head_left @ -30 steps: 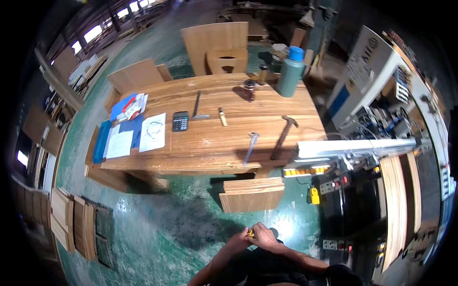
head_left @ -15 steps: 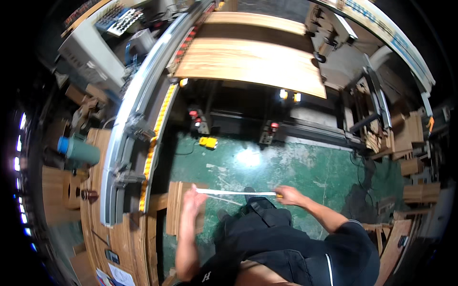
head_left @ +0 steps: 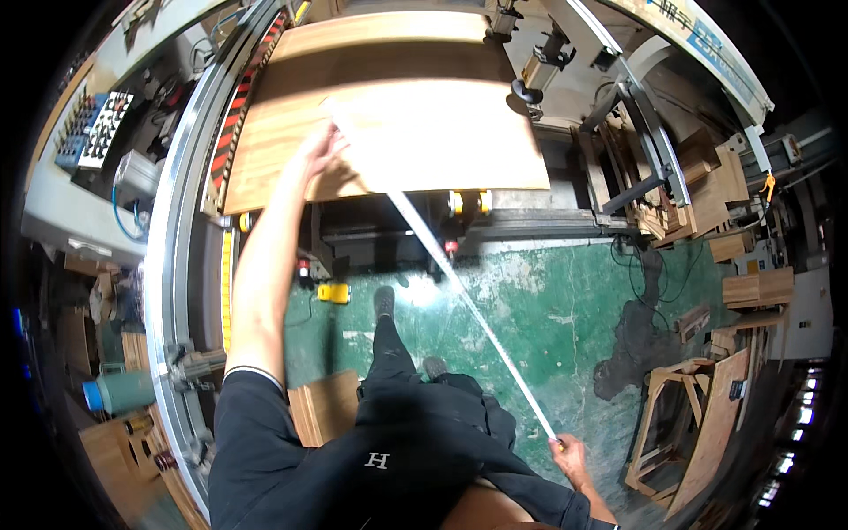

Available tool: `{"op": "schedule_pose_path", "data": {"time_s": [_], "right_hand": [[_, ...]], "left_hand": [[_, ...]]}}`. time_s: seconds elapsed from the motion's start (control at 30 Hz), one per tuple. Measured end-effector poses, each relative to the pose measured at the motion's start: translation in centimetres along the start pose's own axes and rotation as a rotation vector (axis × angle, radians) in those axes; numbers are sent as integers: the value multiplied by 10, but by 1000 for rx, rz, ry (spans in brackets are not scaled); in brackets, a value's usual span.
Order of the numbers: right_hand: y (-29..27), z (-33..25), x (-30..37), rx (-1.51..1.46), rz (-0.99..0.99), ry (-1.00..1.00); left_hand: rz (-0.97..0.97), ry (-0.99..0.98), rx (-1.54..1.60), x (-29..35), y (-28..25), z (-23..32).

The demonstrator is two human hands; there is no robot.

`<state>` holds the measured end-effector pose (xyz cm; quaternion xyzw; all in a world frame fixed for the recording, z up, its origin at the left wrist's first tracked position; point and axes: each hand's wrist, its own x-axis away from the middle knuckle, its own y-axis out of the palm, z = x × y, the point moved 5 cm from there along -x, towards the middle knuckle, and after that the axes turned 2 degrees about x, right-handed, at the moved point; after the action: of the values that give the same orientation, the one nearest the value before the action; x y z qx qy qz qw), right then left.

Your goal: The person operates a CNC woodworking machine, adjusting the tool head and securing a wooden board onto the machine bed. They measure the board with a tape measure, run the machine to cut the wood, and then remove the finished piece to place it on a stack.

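A white tape measure blade (head_left: 484, 325) stretches slantwise between my hands, its upper part bright against the wooden panel (head_left: 424, 115). At its far end, over the panel, my left hand (head_left: 323, 150) is closed on the blade near the tip; glare blurs the exact grip. Low on the right, my right hand (head_left: 572, 457) wraps round the tape's case, of which only a bit of yellow shows. The panel lies flat on the machine frame, its near edge below my left hand.
A long metal rail (head_left: 168, 230) runs along the left. Yellow-topped supports (head_left: 470, 202) stand at the panel's near edge. A yellow device (head_left: 333, 293) lies on the green floor (head_left: 548, 300). Stacked boards (head_left: 325, 408) stand by my legs; a wooden frame (head_left: 685, 433) leans at right.
My left hand has reached forward and up over the panel with the blade's end. The right hand has dropped lower and back, and the blade is pulled out much longer. My view has shifted.
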<state>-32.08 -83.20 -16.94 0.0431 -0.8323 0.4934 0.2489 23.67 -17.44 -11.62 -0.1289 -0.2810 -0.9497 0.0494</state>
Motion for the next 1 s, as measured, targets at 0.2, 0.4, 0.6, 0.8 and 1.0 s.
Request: {"op": "schedule_pose_path", "data": {"time_s": [0.2,0.4,0.6,0.8,1.0], "right_hand": [[45,-178,-115,-235,-118,167],[30,-343,-258,-146,24,85],[8,-401,-359,17,174,60],[-7,-422,-370,34,178,44],[-9,-433,-368,9,108,79]], "left_hand": [[-353,98,-1578,-49,78,-98],[-547,760,-1732,-16,39,-117],[-691,725,-1746,-9,47,-105],[-659,702,-1791,-10,51,-107],[-651,725,-1821,-13,52,-109]]}}
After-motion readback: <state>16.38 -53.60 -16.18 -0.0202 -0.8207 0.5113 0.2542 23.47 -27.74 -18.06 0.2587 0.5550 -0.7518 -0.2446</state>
